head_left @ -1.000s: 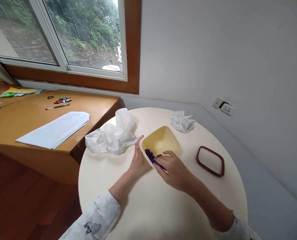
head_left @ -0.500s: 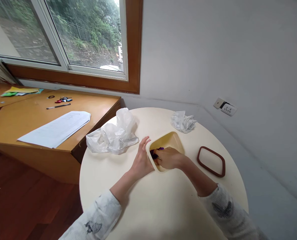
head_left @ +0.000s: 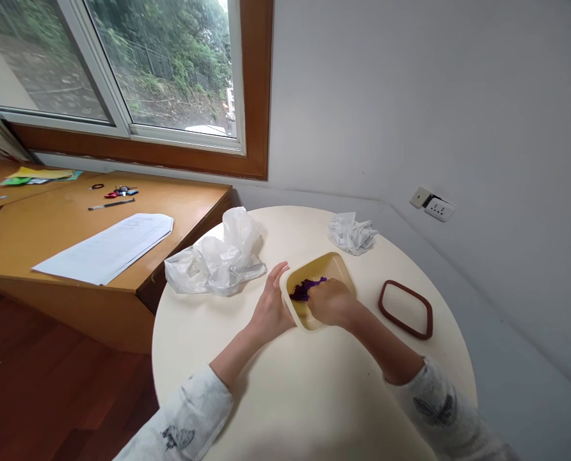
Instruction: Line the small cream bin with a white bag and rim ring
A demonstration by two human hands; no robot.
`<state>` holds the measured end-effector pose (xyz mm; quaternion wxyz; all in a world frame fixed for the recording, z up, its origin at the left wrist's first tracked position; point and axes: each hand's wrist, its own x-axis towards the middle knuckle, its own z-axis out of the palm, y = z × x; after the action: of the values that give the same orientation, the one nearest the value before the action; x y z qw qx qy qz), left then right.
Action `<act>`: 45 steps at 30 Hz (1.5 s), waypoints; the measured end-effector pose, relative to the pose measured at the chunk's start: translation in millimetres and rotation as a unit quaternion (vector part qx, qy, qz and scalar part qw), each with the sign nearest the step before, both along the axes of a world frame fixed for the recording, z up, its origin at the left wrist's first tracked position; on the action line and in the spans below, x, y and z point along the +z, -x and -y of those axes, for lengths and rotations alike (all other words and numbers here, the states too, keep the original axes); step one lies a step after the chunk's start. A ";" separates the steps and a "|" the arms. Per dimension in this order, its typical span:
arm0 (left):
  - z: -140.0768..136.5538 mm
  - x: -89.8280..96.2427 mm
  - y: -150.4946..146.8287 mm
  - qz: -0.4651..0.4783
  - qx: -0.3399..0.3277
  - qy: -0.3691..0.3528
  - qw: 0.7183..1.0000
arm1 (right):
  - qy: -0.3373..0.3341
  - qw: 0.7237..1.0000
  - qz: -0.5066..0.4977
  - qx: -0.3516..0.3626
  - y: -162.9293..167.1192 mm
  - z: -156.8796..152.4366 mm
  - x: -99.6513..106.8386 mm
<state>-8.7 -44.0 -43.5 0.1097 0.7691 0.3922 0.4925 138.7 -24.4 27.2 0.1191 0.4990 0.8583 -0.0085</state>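
Purple cloth [head_left: 307, 288] now sits inside the yellow container [head_left: 336, 266]; a second ago I had it up at the near rim. My right hand [head_left: 331, 301] has gone in after it, fingers curled onto the cloth, pressing it to the bottom. My left hand [head_left: 269, 310] lies open against the container's left wall, steadying it. Right of the container lies the brown lid [head_left: 405, 309], left the plastic bag [head_left: 216, 259], behind it crumpled paper [head_left: 351, 232], all on the counter [head_left: 290, 397].
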 end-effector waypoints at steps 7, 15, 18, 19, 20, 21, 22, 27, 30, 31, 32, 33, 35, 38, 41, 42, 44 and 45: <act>0.4 0.3 -0.1 0.007 0.004 0.015 1.000 | -0.014 0.986 -0.130 0.103 -17.7 26.2 8.5; -0.8 -1.5 0.1 0.022 0.001 0.021 1.000 | 0.019 0.953 -0.239 0.184 -46.3 44.9 27.7; -1.2 0.1 0.3 0.025 -0.009 0.023 0.999 | -0.014 0.962 -0.216 0.164 -54.1 49.8 30.6; -1.4 1.0 0.6 0.029 -0.013 0.024 0.999 | -0.037 0.967 -0.198 0.154 -56.2 50.9 29.8; -1.4 2.1 1.0 0.032 -0.017 0.028 0.999 | -0.061 0.972 -0.177 0.146 -58.0 51.4 28.3; -1.4 3.5 1.5 0.035 -0.021 0.032 0.999 | -0.085 0.974 -0.154 0.140 -59.7 51.5 26.2; -1.2 5.2 2.2 0.039 -0.023 0.037 0.998 | -0.110 0.975 -0.134 0.139 -61.2 51.0 23.7; 2.5 14.3 6.1 0.043 -0.027 0.058 0.997 | -0.208 0.957 -0.095 0.177 -66.4 42.1 14.0; 4.8 15.2 8.0 0.044 -0.035 0.080 0.995 | -0.228 0.944 -0.104 0.213 -67.2 36.6 13.0; 5.3 14.7 8.5 0.043 -0.032 0.089 0.995 | -0.229 0.942 -0.109 0.221 -67.0 35.6 12.5; 5.6 14.0 8.9 0.040 -0.024 0.098 0.994 | -0.231 0.940 -0.115 0.224 -66.6 35.0 11.5; 5.6 13.1 9.1 0.036 -0.015 0.105 0.994 | -0.234 0.939 -0.121 0.222 -66.0 34.9 9.8; 5.3 11.4 8.9 0.028 0.002 0.112 0.993 | -0.239 0.940 -0.135 0.204 -63.4 35.7 3.8; 4.7 8.2 7.0 0.024 0.008 0.120 0.992 | -0.251 0.940 -0.162 0.165 -55.3 37.2 -9.6; 4.9 3.4 3.2 0.028 0.017 0.132 0.991 | -0.282 0.930 -0.206 0.115 -42.3 37.1 -21.7; 5.1 1.8 1.7 0.029 0.019 0.135 0.990 | -0.291 0.926 -0.221 0.094 -37.4 36.7 -24.2; 5.5 -0.8 -1.6 0.028 0.019 0.137 0.990 | -0.298 0.921 -0.245 0.052 -27.7 36.6 -26.7; 5.5 -1.6 -3.3 0.028 0.018 0.134 0.990 | -0.298 0.919 -0.254 0.035 -23.1 37.0 -27.2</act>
<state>-5.4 -49.5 -45.1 0.2138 0.7262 0.4656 0.4584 161.8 -61.4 0.1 -0.2569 0.4624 0.8393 0.1256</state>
